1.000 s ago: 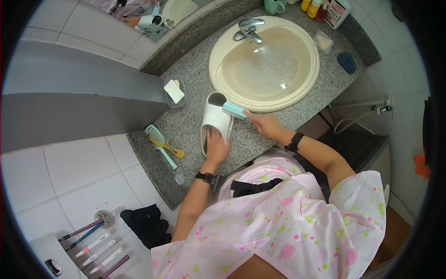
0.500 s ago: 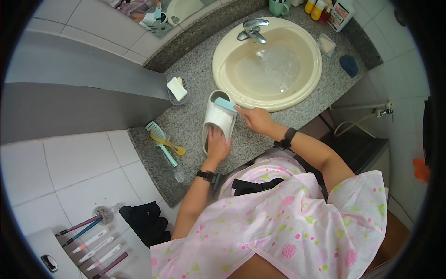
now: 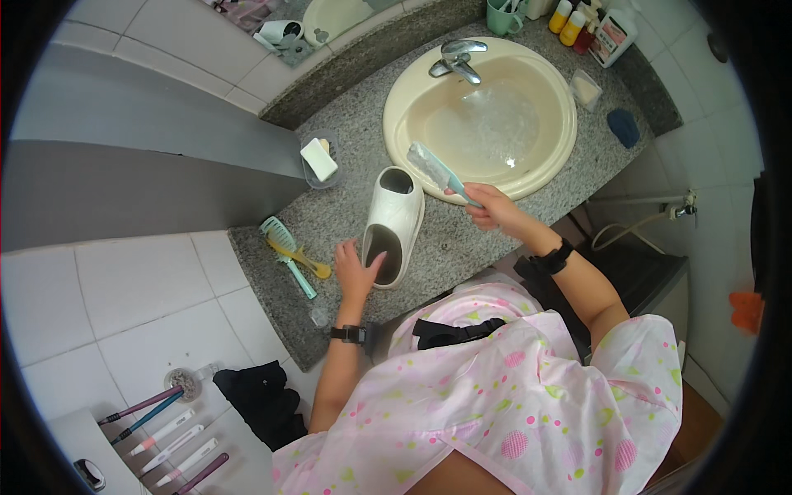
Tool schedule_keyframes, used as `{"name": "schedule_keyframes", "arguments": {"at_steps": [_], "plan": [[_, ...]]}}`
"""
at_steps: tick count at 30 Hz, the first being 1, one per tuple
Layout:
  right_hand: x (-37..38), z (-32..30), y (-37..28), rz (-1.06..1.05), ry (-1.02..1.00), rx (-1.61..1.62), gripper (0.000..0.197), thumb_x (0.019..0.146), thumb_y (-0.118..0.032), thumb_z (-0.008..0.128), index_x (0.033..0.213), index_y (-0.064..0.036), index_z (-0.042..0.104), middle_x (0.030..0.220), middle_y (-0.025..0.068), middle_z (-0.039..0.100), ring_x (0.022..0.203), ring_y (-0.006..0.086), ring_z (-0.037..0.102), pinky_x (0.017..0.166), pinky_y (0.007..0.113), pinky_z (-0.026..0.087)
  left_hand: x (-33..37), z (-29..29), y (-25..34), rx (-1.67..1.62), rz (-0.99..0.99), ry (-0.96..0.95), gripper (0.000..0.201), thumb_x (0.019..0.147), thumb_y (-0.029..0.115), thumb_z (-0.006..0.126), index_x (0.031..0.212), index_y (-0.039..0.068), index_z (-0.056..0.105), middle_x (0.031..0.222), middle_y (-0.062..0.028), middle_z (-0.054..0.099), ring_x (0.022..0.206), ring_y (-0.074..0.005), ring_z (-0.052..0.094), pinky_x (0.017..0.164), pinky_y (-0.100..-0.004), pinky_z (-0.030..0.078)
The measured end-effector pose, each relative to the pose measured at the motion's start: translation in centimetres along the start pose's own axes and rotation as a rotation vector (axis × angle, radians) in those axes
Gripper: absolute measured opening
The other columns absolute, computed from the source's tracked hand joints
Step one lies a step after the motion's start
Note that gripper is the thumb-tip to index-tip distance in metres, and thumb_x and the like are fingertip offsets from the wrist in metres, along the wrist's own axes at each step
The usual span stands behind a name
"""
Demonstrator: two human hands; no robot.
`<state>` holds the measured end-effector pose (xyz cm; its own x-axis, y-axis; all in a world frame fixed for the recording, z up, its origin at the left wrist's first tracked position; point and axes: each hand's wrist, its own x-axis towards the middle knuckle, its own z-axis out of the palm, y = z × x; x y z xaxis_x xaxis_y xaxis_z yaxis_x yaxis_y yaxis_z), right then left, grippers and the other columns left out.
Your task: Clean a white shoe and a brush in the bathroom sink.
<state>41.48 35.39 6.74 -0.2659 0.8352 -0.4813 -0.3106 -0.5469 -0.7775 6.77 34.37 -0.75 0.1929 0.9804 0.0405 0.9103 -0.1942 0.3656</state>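
Note:
A white open-toed slipper (image 3: 394,213) lies on the grey speckled counter, its toe opening toward the sink (image 3: 400,169). My left hand (image 3: 356,268) is at its left edge near the foot opening, fingers spread and thumb reaching over the rim; I cannot tell if it touches. My right hand (image 3: 492,208) grips the handle of a light blue scrubbing brush (image 3: 431,167). The brush head hangs over the sink's near left rim, with pale bristles showing. Cloudy, sudsy water (image 3: 488,124) stands in the cream basin below the chrome faucet (image 3: 459,61).
A soap dish with a white bar (image 3: 319,159) sits left of the sink. Farther left lie a green brush (image 3: 286,254) and a yellow one (image 3: 307,261). Bottles (image 3: 615,37), a green mug (image 3: 503,18) and a dark blue sponge (image 3: 623,128) line the back and right.
My left hand has come out of the slipper to its left side. My right hand has lifted the brush off the slipper, moved it right and turned it so its bristles show.

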Motion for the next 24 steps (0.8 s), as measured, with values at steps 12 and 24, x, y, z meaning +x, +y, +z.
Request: {"name": "schedule_keyframes", "arguments": {"at_steps": [12,24], "plan": [[-0.5,0.1,-2.2,0.032,-0.109,0.019,0.037,0.103,-0.029,0.033,0.127,-0.0055,0.051,0.058,-0.0049,0.034,0.043,0.0054,0.029,0.04,0.023,0.027,0.8,4.1,-4.4,-0.378,-0.339,-0.425,0.066,0.058,0.036,0.089,0.099,0.0,0.053,0.095,-0.0196,0.061,0.088,-0.0358,0.061,0.076,-0.0429,0.049],[1.3,4.7,2.4,-0.642,0.2,-1.479,0.053,0.083,-0.011,0.055,0.134,-0.0252,0.051,0.068,0.0117,0.059,0.054,0.0306,0.058,0.052,0.042,0.046,2.4,-0.7,1.1,-0.277,-0.073,0.021,0.049,0.075,0.01,0.073,0.122,0.004,0.059,0.11,-0.0203,0.065,0.098,-0.0388,0.063,0.081,-0.0419,0.05]]}}
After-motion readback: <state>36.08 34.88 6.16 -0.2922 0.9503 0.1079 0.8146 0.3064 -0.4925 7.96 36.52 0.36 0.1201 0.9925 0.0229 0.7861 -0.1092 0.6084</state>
